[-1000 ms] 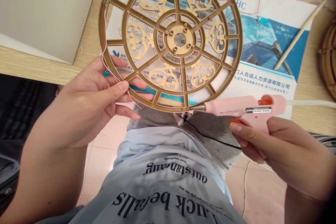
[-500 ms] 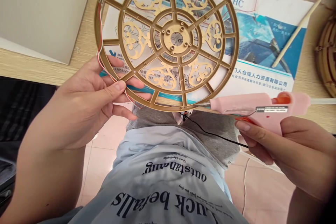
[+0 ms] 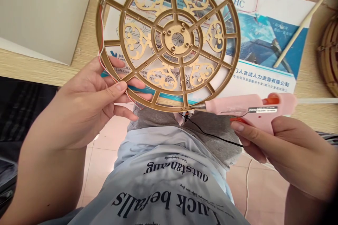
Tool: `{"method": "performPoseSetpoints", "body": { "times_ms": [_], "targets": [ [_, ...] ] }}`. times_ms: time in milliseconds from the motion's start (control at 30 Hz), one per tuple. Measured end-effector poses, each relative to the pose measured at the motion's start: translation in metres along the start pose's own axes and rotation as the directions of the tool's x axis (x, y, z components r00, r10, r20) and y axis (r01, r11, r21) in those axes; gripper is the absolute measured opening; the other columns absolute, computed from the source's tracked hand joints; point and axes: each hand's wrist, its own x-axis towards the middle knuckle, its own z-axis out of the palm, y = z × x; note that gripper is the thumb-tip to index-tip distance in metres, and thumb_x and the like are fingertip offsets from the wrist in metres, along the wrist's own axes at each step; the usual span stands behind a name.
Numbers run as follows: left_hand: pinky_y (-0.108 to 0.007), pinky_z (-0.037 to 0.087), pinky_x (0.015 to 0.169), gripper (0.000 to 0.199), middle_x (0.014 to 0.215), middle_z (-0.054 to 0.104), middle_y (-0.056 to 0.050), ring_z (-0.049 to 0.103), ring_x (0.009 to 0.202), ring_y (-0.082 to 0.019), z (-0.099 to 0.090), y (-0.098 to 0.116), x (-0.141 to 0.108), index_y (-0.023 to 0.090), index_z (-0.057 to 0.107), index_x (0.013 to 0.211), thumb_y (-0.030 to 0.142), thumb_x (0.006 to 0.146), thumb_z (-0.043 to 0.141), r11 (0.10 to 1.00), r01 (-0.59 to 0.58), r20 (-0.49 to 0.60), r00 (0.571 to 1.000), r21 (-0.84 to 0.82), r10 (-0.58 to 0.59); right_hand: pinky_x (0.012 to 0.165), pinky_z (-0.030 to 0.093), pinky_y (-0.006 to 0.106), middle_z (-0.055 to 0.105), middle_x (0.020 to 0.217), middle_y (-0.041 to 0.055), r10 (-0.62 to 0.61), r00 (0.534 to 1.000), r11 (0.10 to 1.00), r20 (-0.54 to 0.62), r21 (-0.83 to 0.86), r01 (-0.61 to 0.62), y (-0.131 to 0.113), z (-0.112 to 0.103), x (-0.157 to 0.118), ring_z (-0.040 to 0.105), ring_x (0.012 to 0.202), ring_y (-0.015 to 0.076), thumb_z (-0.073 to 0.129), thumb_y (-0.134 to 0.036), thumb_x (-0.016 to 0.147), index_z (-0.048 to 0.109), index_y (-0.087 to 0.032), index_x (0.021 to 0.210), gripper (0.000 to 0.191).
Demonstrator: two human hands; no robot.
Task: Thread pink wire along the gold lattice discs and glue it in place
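The left hand (image 3: 87,109) gripped a round gold openwork wheel (image 3: 175,38) by its lower left rim, with the thumb on the near face and the fingers behind it, showing through one of the openings. The wheel had spokes, scrolled filigree panels and a central hub with small posts. It was held in front of the person, its upper part over a printed paper flyer (image 3: 264,42) on the desk (image 3: 31,66) and its lower edge above the grey shorts (image 3: 155,117). Red and white wires (image 3: 100,38) ran along the left side of the rim and past the thumb. The right hand (image 3: 287,147) had a narrow, closed grip around the handle of a pink hot glue gun (image 3: 237,107), with a fingertip at the red trigger, and the gun's metal nozzle (image 3: 201,105) sat just beside the wheel's lower rim. A black cord (image 3: 211,135) trailed below the gun across the lap. A wooden stick (image 3: 298,35) lay on the flyer, with a white board (image 3: 39,10) at the far left of the desk
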Motion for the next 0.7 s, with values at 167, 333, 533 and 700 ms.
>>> {"method": "performPoseSetpoints", "body": {
  "times_ms": [167, 333, 533, 700],
  "targets": [
    [-0.034, 0.072, 0.062, 0.03, 0.111, 0.082, -0.006, 0.079, 0.068, -0.019, 0.001, 0.001, -0.001, 0.025, 0.056, 0.125, 0.015, 0.101, 0.07, 1.0, -0.001, 0.001, 1.0, -0.003, 0.001, 0.052, 0.035, 0.032, 0.047, 0.05, 0.003, -0.012, 1.0, 1.0, -0.021, -0.021, 0.012, -0.004, 0.0, 0.001, 0.045, 0.051, 0.0146, 0.071, -0.087, 0.085, 0.057, -0.02, 0.051, 0.076],
    [-0.035, 0.073, 0.063, 0.031, 0.111, 0.082, -0.006, 0.079, 0.069, -0.021, 0.0, 0.001, 0.0, 0.025, 0.057, 0.125, 0.016, 0.101, 0.072, 1.0, 0.01, 0.003, 1.0, -0.006, -0.01, 0.05, 0.037, 0.031, 0.045, 0.049, 0.0028, 0.007, 0.999, 1.0, -0.034, -0.017, -0.007, -0.008, 0.003, 0.001, 0.046, 0.051, 0.0146, 0.073, -0.089, 0.081, 0.054, -0.02, 0.049, 0.078],
    [-0.034, 0.072, 0.062, 0.032, 0.112, 0.081, -0.006, 0.079, 0.067, -0.02, -0.001, 0.0, 0.001, 0.025, 0.056, 0.125, 0.014, 0.1, 0.073, 1.0, -0.005, 0.03, 1.0, -0.025, 0.006, 0.05, 0.039, 0.03, 0.05, 0.05, 0.0043, -0.017, 1.0, 1.0, -0.016, -0.023, 0.017, -0.009, 0.0, -0.001, 0.049, 0.051, 0.0147, 0.072, -0.088, 0.083, 0.055, -0.02, 0.049, 0.078],
    [-0.034, 0.073, 0.062, 0.032, 0.113, 0.081, -0.008, 0.08, 0.071, -0.02, 0.001, 0.0, 0.002, 0.023, 0.054, 0.127, 0.013, 0.101, 0.07, 1.0, -0.006, 0.031, 0.999, -0.025, 0.007, 0.048, 0.039, 0.029, 0.053, 0.048, 0.0053, 0.003, 0.997, 0.998, -0.072, -0.057, -0.007, 0.005, -0.012, -0.001, 0.049, 0.048, 0.0141, 0.076, -0.081, 0.086, 0.054, -0.019, 0.046, 0.077]
  ]
}}
